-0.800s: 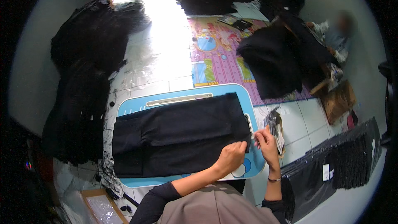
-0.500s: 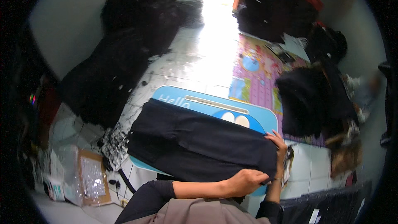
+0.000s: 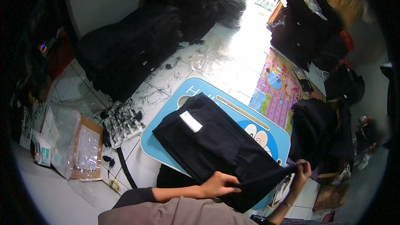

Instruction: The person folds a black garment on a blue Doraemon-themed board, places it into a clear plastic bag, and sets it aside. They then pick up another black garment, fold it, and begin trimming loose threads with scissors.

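Observation:
A folded black garment (image 3: 216, 141), long and trouser-like in shape, lies slantwise over a low light-blue table (image 3: 160, 141) with a cartoon face printed on its top. On the garment's far left part sits a white tag (image 3: 191, 121). My left hand (image 3: 218, 184) pinches the cloth at its near edge, thumb and fingers closed. Off the table's right side, my right hand (image 3: 303, 171) grips a corner of the same cloth, lifted and pulled out taut between the two hands. The fingertips of the right hand are partly hidden by the fabric.
Large dark bundles (image 3: 129, 46) fill the far left, and a heap of black cloth (image 3: 308, 29) stands far right. More black cloth (image 3: 318, 131) lies beside a colourful mat (image 3: 275, 83). Cardboard and clear plastic (image 3: 87, 150) sit at left. Thread scraps (image 3: 125, 121) litter the tiles.
The garment now shows a white tag, and its right end is raised. My right hand has closed on a corner and moved outward right; my left hand has shifted left. The view has turned.

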A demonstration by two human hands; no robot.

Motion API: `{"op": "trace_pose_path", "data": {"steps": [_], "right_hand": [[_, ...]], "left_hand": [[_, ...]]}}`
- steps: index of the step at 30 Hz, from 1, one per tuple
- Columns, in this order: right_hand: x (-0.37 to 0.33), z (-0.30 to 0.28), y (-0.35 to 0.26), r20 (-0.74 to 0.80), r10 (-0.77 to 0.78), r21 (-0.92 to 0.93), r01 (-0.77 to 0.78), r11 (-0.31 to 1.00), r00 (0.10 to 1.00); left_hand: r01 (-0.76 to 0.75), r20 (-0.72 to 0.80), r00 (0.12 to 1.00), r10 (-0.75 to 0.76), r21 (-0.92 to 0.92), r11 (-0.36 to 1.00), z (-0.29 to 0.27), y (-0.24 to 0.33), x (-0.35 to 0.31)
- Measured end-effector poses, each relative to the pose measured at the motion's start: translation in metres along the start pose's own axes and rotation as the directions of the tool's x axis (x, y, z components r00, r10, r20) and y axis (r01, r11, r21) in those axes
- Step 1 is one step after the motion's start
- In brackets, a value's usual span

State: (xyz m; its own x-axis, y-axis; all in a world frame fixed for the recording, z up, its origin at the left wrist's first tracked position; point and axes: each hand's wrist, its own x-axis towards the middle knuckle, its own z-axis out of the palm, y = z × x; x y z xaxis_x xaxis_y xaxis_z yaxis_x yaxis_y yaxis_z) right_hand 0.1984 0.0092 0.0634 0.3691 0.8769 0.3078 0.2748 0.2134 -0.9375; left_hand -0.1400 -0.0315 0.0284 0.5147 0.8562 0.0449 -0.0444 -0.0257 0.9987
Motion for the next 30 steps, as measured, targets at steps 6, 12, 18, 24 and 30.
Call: {"op": "trace_pose_path", "data": {"steps": [6, 12, 18, 24, 30], "right_hand": [[0.076, 0.225, -0.015, 0.541, -0.052, 0.027, 0.045, 0.999, 0.839], [0.078, 0.403, 0.008, 0.787, 0.08, -0.171, 0.093, 0.981, 0.611], [0.06, 0.429, 0.025, 0.659, -0.017, -0.464, 0.423, 0.778, 0.752], [0.037, 0.443, 0.021, 0.496, -0.237, -0.567, 0.519, 0.64, 0.835], [0.032, 0.436, 0.03, 0.473, -0.317, -0.558, 0.557, 0.615, 0.822]], "left_hand": [[0.091, -0.562, 0.824, -0.079, -0.007, 0.996, -0.105, -0.01, -0.059], [0.283, -0.785, 0.606, -0.13, 0.06, 0.957, -0.198, -0.017, -0.093], [0.214, -0.774, 0.578, -0.26, -0.164, 0.963, -0.207, -0.019, -0.091], [0.44, -0.864, 0.475, -0.165, 0.071, 0.895, -0.205, -0.012, -0.089], [0.41, -0.777, 0.629, -0.019, 0.312, 0.857, -0.207, -0.018, -0.098]]}}
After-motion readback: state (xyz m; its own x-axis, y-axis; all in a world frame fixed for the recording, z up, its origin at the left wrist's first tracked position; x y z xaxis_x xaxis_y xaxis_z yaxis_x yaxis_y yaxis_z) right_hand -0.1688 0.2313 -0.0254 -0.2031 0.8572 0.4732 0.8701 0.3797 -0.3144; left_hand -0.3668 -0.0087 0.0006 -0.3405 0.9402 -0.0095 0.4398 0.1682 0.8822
